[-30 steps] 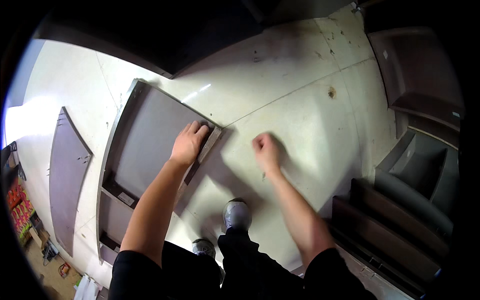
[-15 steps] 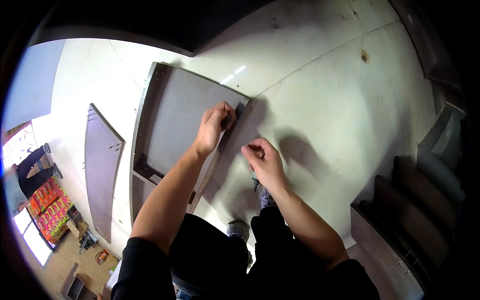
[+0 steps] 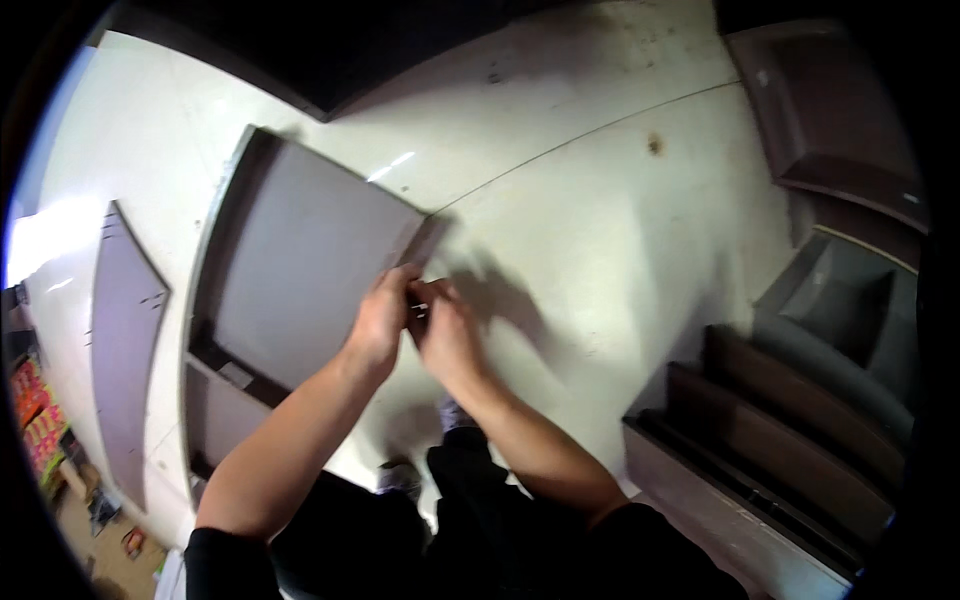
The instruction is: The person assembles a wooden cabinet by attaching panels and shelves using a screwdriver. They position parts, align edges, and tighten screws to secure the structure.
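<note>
My left hand (image 3: 378, 322) and right hand (image 3: 450, 338) are drawn close together over the cabinet frame's (image 3: 300, 235) edge, fingers curled inward; whether they grip anything, I cannot tell.

We wear short black sleeves (image 3: 665, 550) at seven and five o'clock, black trousers (image 3: 490, 525) and greyish shoes (image 3: 400, 479) towards six.

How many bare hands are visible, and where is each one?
2: the left hand at the right edge of the shallow grey unit, the right hand close beside it. Some fingers are hidden.
</note>
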`<control>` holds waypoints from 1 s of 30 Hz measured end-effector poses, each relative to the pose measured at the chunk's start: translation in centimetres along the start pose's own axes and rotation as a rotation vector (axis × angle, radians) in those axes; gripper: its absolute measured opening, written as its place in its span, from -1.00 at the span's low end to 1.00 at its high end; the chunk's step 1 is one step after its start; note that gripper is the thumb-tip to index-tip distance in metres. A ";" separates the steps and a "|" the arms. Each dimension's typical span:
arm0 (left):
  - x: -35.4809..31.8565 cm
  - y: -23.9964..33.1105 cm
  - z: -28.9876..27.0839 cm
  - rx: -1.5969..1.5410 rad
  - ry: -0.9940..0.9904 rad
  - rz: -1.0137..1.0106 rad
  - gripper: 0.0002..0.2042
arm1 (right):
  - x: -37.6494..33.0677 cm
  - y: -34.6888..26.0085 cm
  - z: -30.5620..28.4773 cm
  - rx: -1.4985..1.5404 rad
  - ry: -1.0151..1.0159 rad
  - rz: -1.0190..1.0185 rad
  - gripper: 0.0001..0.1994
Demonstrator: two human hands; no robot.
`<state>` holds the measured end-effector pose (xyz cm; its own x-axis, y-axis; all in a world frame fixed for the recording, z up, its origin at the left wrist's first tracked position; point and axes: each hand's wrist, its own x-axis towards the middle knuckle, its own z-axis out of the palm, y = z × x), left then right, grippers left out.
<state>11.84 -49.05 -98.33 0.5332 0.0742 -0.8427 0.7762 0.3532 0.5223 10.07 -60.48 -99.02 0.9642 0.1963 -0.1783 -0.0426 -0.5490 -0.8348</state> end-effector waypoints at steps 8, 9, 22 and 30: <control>-0.9 1.9 -0.3 0.502 0.088 0.303 -0.66 | 9.9 5.5 -1.9 0.066 -0.295 0.331 -0.84; -1.6 2.0 -0.5 0.637 0.094 0.351 -0.65 | 12.9 7.4 -2.8 -0.034 -0.208 0.374 -0.85; -20.8 0.6 -22.5 1.076 0.348 0.102 -0.73 | 30.0 11.8 -4.4 -0.601 -0.022 0.169 -0.62; -30.9 -13.4 -30.6 0.859 0.481 -0.243 -0.73 | 34.0 15.9 -7.9 -0.627 -0.051 0.051 -0.53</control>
<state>-25.39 -27.60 -83.27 0.2836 0.5244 -0.8029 0.9261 -0.3671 0.0874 44.21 -68.95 -114.23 0.9507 0.1872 -0.2473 0.0883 -0.9276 -0.3629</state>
